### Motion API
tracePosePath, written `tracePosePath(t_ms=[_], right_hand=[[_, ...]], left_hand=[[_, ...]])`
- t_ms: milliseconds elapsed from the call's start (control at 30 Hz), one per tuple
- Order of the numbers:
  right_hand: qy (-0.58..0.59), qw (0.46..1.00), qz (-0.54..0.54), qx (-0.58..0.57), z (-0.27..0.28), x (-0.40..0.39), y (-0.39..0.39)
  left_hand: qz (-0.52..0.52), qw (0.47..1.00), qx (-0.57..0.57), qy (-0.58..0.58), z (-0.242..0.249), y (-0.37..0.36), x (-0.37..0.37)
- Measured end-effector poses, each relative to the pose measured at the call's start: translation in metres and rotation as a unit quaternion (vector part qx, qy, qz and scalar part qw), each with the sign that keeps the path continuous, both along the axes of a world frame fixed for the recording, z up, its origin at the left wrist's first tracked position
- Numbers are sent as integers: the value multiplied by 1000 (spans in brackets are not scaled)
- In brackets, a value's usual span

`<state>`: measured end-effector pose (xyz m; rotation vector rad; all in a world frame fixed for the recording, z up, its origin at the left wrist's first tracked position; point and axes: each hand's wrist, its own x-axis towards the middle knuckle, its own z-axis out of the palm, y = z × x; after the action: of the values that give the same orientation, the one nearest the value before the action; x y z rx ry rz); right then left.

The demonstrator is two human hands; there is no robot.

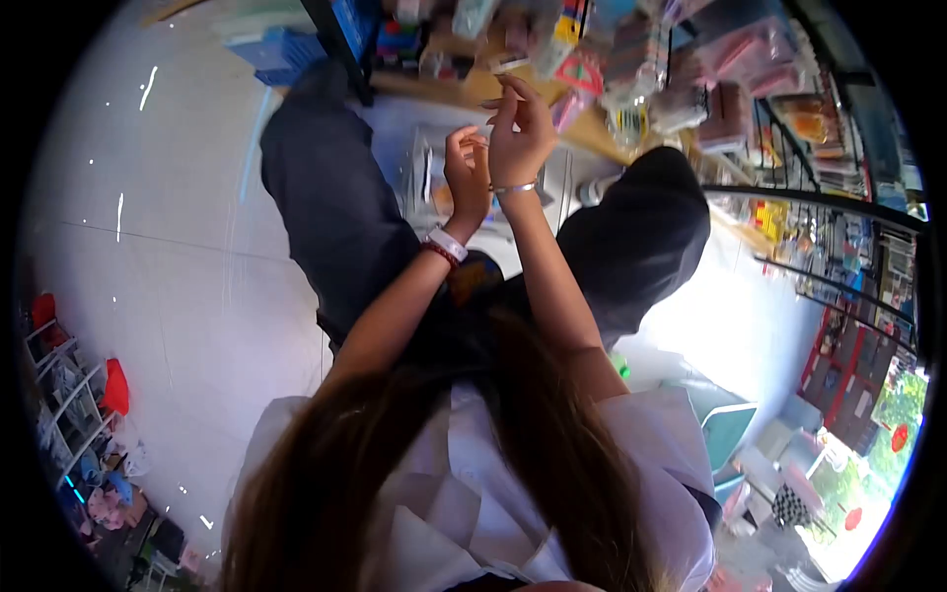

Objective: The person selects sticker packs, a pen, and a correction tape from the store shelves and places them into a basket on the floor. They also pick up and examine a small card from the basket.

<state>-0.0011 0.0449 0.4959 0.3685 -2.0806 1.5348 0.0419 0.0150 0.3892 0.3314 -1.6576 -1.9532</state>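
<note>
Both my hands are raised close together between my knees, in front of a stocked shelf. My left hand (467,176), with a white band and a dark red bracelet at the wrist, has its fingers loosely curled and apart; I see nothing held in it. Just to its right and a little higher is my right hand (523,136), wearing a silver bangle (515,187). Its fingers are bent toward the left with the tips apart, and no object shows in them. A pink-red triangular item (580,73) on the shelf lies nearest to the right hand.
Packaged goods (725,113) crowd the wooden shelf edge (602,133) ahead and to the right. Dark trousered knees (340,168) flank the hands. A blue box (276,51) stands at the upper left. Behind on the right is a green chair (728,432); a white rack (74,409) stands far left.
</note>
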Motion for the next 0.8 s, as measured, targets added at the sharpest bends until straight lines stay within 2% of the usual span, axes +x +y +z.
tracePosePath(t_ms=[33, 67, 133, 167, 200, 233, 267, 300, 333, 367, 467, 500, 600, 733, 800], right_hand=[[-85, 992, -33, -87, -42, 4, 17], [-167, 968, -68, -176, -90, 12, 34], [-302, 881, -206, -302, -211, 29, 80], [-379, 766, -264, -447, -253, 36, 109], [-433, 621, -309, -576, -288, 39, 131], [-446, 540, -287, -653, -321, 40, 138], [-455, 448, -273, -720, -352, 41, 144], [-485, 452, -259, -703, -358, 37, 140], [-518, 492, -245, -655, -354, 36, 131], [-546, 537, -228, -601, -349, 35, 122], [-594, 586, -193, -516, -346, 36, 106], [-605, 594, -186, -497, -346, 36, 103], [-626, 601, -172, -467, -348, 41, 95], [-643, 601, -163, -445, -347, 45, 90], [-645, 604, -164, -438, -345, 46, 88]], left_hand=[[34, 995, -72, -61, -28, 7, 6], [20, 982, 75, -171, -66, 13, 11], [44, 965, 59, -253, -121, 14, 28], [47, 959, 69, -270, -163, 9, 33], [52, 955, 78, -280, -192, 7, 39], [91, 942, 51, -320, -167, 7, 40], [89, 942, 48, -321, -182, 5, 38], [52, 930, 146, -332, -210, -2, 39], [14, 908, 242, -341, -215, -7, 39], [44, 870, 290, -396, -219, -9, 36], [20, 857, 267, -440, -197, -22, 42], [49, 850, 271, -449, -196, -20, 41], [27, 846, 279, -454, -197, -16, 45], [61, 832, 308, -457, -199, -10, 44], [46, 833, 298, -463, -197, -11, 43]])
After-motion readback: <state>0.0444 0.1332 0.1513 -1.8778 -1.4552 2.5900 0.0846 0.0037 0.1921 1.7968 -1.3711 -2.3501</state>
